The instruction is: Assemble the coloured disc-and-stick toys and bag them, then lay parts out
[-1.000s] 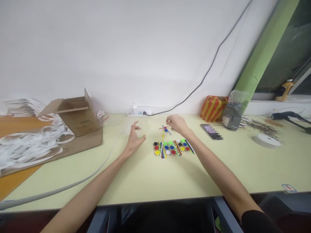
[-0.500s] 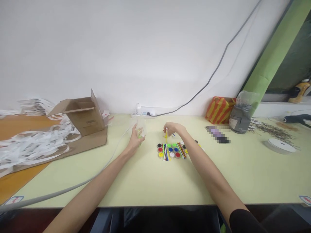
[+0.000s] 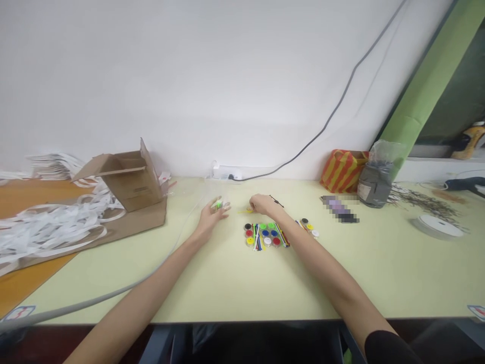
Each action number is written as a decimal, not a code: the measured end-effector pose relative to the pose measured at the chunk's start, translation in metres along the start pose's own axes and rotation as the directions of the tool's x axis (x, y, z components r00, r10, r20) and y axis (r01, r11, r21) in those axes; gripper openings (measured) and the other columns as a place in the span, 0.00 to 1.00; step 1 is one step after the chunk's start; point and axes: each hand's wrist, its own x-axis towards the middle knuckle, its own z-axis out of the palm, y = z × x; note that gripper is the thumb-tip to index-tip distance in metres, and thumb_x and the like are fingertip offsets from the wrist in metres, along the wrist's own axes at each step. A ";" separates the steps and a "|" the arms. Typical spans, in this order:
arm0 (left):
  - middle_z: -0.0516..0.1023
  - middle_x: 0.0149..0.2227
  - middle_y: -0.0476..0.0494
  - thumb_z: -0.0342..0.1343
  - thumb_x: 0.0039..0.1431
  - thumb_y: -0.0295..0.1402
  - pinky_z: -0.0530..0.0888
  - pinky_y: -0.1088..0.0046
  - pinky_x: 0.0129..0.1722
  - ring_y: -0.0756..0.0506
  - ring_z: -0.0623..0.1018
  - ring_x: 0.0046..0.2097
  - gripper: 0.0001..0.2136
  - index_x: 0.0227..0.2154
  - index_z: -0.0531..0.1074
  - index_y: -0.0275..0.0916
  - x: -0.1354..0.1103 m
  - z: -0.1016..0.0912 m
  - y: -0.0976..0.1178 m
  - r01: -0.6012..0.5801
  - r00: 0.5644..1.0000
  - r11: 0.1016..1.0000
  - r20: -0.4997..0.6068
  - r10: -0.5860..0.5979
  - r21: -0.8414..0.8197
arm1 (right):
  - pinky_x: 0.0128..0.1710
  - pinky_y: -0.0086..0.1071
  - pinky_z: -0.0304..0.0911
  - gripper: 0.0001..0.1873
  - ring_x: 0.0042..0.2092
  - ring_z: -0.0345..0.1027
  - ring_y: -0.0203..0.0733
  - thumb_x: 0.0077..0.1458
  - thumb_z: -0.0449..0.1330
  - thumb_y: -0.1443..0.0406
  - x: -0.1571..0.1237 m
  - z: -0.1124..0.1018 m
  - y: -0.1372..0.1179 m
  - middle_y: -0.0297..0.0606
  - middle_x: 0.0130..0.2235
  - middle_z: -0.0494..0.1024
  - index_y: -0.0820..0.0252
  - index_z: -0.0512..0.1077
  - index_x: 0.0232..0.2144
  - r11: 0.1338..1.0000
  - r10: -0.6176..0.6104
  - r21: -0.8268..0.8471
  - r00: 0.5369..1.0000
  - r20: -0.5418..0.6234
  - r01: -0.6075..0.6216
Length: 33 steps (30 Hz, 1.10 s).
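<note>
My left hand (image 3: 209,218) is curled round a see-through plastic container whose edges are hard to make out; a bright green piece (image 3: 219,205) shows at it by the fingers. My right hand (image 3: 261,203) pinches a thin yellow strip (image 3: 244,211), which points left toward the container. A dark strip (image 3: 277,201) lies just behind the right wrist. Below the hands, small round spools with coloured tops (image 3: 265,233) stand in rows, with bundles of coloured strips (image 3: 257,238) between them. More spools (image 3: 309,227) sit right of my right forearm, which hides part of the group.
A cardboard box (image 3: 131,184) and a heap of white ribbon (image 3: 60,217) are on the left. A grey cable (image 3: 125,288) crosses the table there. At the right are a striped bag (image 3: 343,171), a dark bag-lined container (image 3: 375,184) and a white reel (image 3: 437,226).
My right hand has lowered and shifted slightly left, and the yellow strip has swung from hanging down to pointing left. My left hand has turned a little; the green piece shows more clearly.
</note>
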 end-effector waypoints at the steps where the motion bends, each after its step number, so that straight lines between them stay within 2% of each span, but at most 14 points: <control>1: 0.76 0.56 0.32 0.69 0.49 0.33 0.78 0.66 0.45 0.38 0.79 0.54 0.34 0.59 0.63 0.40 -0.002 0.002 0.004 0.022 1.000 0.998 0.014 -0.021 -0.059 | 0.37 0.30 0.61 0.08 0.46 0.74 0.47 0.55 0.63 0.69 0.000 0.001 0.000 0.45 0.46 0.80 0.59 0.78 0.38 1.000 -0.015 0.012 1.000 -0.004 0.015; 4: 0.75 0.57 0.32 0.71 0.48 0.32 0.78 0.70 0.41 0.39 0.79 0.54 0.36 0.59 0.62 0.42 -0.007 0.005 0.013 0.073 0.994 0.987 0.085 -0.062 -0.140 | 0.35 0.28 0.59 0.12 0.45 0.73 0.43 0.57 0.65 0.66 0.000 0.001 0.000 0.41 0.45 0.80 0.56 0.76 0.44 0.996 -0.067 0.055 0.998 -0.015 0.068; 7: 0.75 0.56 0.31 0.71 0.48 0.34 0.75 0.77 0.31 0.39 0.82 0.49 0.36 0.59 0.63 0.41 -0.009 0.007 0.017 0.082 0.990 0.992 0.120 -0.070 -0.096 | 0.34 0.27 0.57 0.16 0.44 0.72 0.41 0.57 0.66 0.65 0.000 0.000 0.000 0.38 0.44 0.80 0.54 0.74 0.49 0.989 -0.114 0.094 0.993 -0.031 0.116; 9: 0.76 0.56 0.29 0.72 0.47 0.34 0.73 0.78 0.27 0.39 0.82 0.47 0.34 0.58 0.65 0.39 -0.009 0.007 0.018 0.082 0.990 0.995 0.119 -0.075 -0.060 | 0.35 0.27 0.56 0.15 0.44 0.71 0.40 0.57 0.66 0.65 0.001 -0.001 -0.001 0.37 0.43 0.79 0.54 0.75 0.48 0.983 -0.142 0.111 0.989 -0.045 0.146; 14: 0.77 0.55 0.31 0.74 0.44 0.34 0.76 0.75 0.32 0.37 0.81 0.50 0.33 0.54 0.70 0.38 -0.008 0.006 0.018 0.109 0.991 0.994 0.081 -0.108 -0.006 | 0.39 0.28 0.59 0.11 0.47 0.69 0.41 0.57 0.67 0.64 0.001 -0.005 0.000 0.41 0.45 0.77 0.58 0.77 0.43 0.966 -0.205 0.140 0.973 -0.104 0.219; 18: 0.78 0.54 0.31 0.74 0.43 0.36 0.78 0.72 0.32 0.37 0.81 0.50 0.33 0.54 0.71 0.38 -0.008 0.005 0.016 0.110 0.989 0.994 0.096 -0.111 0.013 | 0.43 0.30 0.61 0.09 0.45 0.71 0.41 0.56 0.67 0.65 -0.006 -0.018 0.008 0.43 0.44 0.78 0.62 0.75 0.39 0.939 -0.181 0.246 0.953 -0.244 0.241; 21: 0.81 0.46 0.33 0.72 0.45 0.38 0.76 0.75 0.27 0.41 0.83 0.40 0.34 0.56 0.69 0.39 -0.008 0.003 0.014 0.093 0.986 0.994 0.130 -0.100 0.059 | 0.40 0.29 0.63 0.08 0.39 0.73 0.38 0.58 0.62 0.67 -0.018 -0.037 0.018 0.41 0.41 0.80 0.62 0.71 0.41 0.877 -0.084 0.425 0.944 -0.321 0.222; 24: 0.81 0.32 0.42 0.72 0.45 0.41 0.71 0.76 0.20 0.48 0.78 0.26 0.35 0.56 0.69 0.38 -0.010 0.003 0.012 0.066 0.980 0.988 0.179 -0.092 0.143 | 0.34 0.28 0.63 0.10 0.32 0.72 0.37 0.60 0.60 0.65 -0.031 -0.059 0.027 0.36 0.32 0.80 0.60 0.68 0.44 0.784 -0.054 0.561 0.929 -0.365 0.266; 26: 0.79 0.28 0.46 0.72 0.45 0.43 0.70 0.76 0.18 0.49 0.74 0.23 0.35 0.56 0.69 0.37 -0.013 0.006 0.013 0.034 0.970 0.981 0.231 -0.078 0.190 | 0.34 0.29 0.64 0.10 0.32 0.72 0.38 0.60 0.60 0.62 -0.040 -0.074 0.028 0.35 0.29 0.79 0.60 0.68 0.43 0.717 -0.058 0.611 0.902 -0.428 0.336; 29: 0.77 0.28 0.47 0.71 0.46 0.44 0.73 0.75 0.17 0.49 0.75 0.25 0.35 0.56 0.69 0.38 -0.017 0.012 0.014 -0.021 0.962 0.972 0.268 -0.044 0.232 | 0.36 0.31 0.65 0.12 0.32 0.71 0.38 0.59 0.61 0.58 -0.051 -0.092 0.024 0.36 0.30 0.78 0.60 0.69 0.42 0.657 -0.068 0.614 0.845 -0.530 0.437; 31: 0.75 0.31 0.47 0.70 0.46 0.43 0.74 0.75 0.17 0.47 0.76 0.28 0.33 0.55 0.70 0.39 -0.019 0.015 0.015 -0.053 0.968 0.963 0.249 -0.015 0.265 | 0.36 0.31 0.64 0.13 0.33 0.70 0.37 0.59 0.62 0.57 -0.057 -0.101 0.018 0.35 0.31 0.77 0.59 0.70 0.41 0.677 -0.079 0.562 0.806 -0.587 0.476; 33: 0.74 0.34 0.47 0.69 0.47 0.42 0.73 0.77 0.16 0.48 0.77 0.30 0.31 0.54 0.71 0.40 -0.020 0.018 0.016 -0.092 0.972 0.946 0.233 0.018 0.311 | 0.38 0.31 0.63 0.12 0.36 0.69 0.38 0.58 0.62 0.57 -0.060 -0.107 0.010 0.35 0.34 0.77 0.58 0.72 0.40 0.734 -0.088 0.472 0.758 -0.647 0.488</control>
